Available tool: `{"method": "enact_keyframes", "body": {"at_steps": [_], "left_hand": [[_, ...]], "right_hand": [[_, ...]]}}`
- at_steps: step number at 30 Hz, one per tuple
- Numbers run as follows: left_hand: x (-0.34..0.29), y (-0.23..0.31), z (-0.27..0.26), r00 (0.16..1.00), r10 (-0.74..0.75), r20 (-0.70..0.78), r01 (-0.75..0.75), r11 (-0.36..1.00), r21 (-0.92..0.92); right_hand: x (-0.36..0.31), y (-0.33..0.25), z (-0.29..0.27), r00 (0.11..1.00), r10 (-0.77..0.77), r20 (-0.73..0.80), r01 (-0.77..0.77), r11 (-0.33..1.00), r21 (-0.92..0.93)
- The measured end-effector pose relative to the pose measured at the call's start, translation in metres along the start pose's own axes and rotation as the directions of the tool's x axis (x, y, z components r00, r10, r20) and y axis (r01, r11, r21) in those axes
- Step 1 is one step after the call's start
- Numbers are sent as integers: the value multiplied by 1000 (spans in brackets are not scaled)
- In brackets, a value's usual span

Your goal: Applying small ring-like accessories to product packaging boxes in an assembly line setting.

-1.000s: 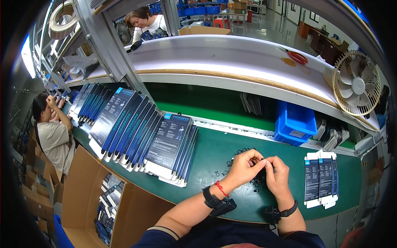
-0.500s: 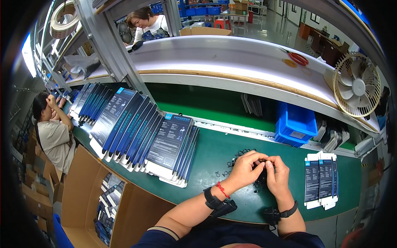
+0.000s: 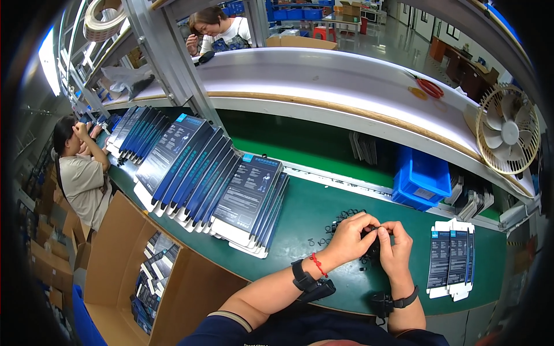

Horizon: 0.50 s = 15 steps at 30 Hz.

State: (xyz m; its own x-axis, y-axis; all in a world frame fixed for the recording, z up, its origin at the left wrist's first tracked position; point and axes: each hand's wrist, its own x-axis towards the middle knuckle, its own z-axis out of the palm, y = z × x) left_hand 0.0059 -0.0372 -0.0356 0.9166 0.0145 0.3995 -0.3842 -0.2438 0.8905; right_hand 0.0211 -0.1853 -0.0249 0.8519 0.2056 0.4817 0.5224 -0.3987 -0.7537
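Over the green table (image 3: 300,202), my left hand (image 3: 350,237) and my right hand (image 3: 396,249) meet fingertip to fingertip. Both are closed in a pinch around a small black piece, mostly hidden by the fingers, so its kind does not show. Small black loop-shaped pieces (image 3: 344,215) lie scattered just beyond and left of my left hand. More dark pieces sit below the fingers, partly covered by my hands. Flat dark-blue printed cartons (image 3: 440,259) with white flaps lie to the right of my right hand.
Leaning stacks of blue printed cartons (image 3: 245,193) line the table's left side. An open cardboard box (image 3: 199,294) with cartons inside stands at the near left. Blue bins (image 3: 424,179) sit under the white shelf (image 3: 323,72), which bears red-handled scissors (image 3: 430,88) and a fan (image 3: 509,132). Two co-workers are beyond.
The whole view has shifted, with the scene moving slightly right. My hands stay pinched together over the table. The co-worker across the shelf now has a hand raised near the head.
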Motion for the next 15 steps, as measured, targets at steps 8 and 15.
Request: {"method": "enact_keyframes", "body": {"at_steps": [8, 15], "left_hand": [[-1, 0, 1, 1000, 12, 15, -13, 999, 49], [0, 4, 1, 1000, 27, -8, -27, 999, 17]], "right_hand": [[-1, 6, -2, 999, -1, 32, 3, 999, -54], [-1, 7, -4, 1000, 15, 21, -13, 996, -91]]}}
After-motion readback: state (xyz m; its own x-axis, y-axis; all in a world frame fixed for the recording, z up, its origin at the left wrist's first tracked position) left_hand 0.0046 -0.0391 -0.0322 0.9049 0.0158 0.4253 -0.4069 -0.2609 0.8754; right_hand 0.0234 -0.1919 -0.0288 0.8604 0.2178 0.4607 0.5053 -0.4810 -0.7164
